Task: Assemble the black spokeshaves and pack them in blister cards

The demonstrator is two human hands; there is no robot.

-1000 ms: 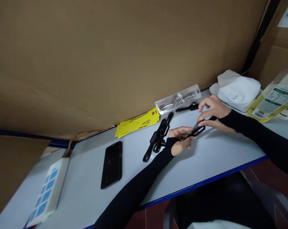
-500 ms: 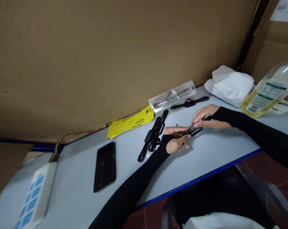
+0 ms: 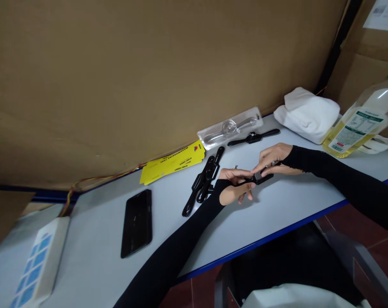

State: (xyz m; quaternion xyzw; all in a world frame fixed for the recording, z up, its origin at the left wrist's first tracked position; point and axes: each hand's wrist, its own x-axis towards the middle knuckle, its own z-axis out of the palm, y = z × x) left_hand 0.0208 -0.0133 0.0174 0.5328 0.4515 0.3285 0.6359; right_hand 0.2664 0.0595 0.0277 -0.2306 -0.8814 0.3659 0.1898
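My left hand (image 3: pixel 237 186) is closed around a black spokeshave (image 3: pixel 264 179), held just over the table with its far handle pointing right. Thumb and forefinger of my right hand (image 3: pixel 276 158) pinch a small grey metal blade (image 3: pixel 258 175) against the middle of that spokeshave. The fingers partly cover the blade, so its exact seating is hidden. Left of my hands, two black spokeshaves (image 3: pixel 198 188) lie one against the other. Another black spokeshave (image 3: pixel 253 137) lies behind my hands, beside a clear plastic blister pack (image 3: pixel 230 127).
Yellow printed cards (image 3: pixel 172 164) lie along the cardboard wall. A black phone (image 3: pixel 136 223) and a white box with blue patches (image 3: pixel 41 261) are at left. To the right are a white cloth (image 3: pixel 306 115) and a large bottle of yellow liquid (image 3: pixel 354 128). The table's blue edge (image 3: pixel 261 244) runs in front.
My right hand has brought the blade down onto the spokeshave's middle, and its forefinger now reaches further left, near my left fingers. The whole view has shifted slightly.
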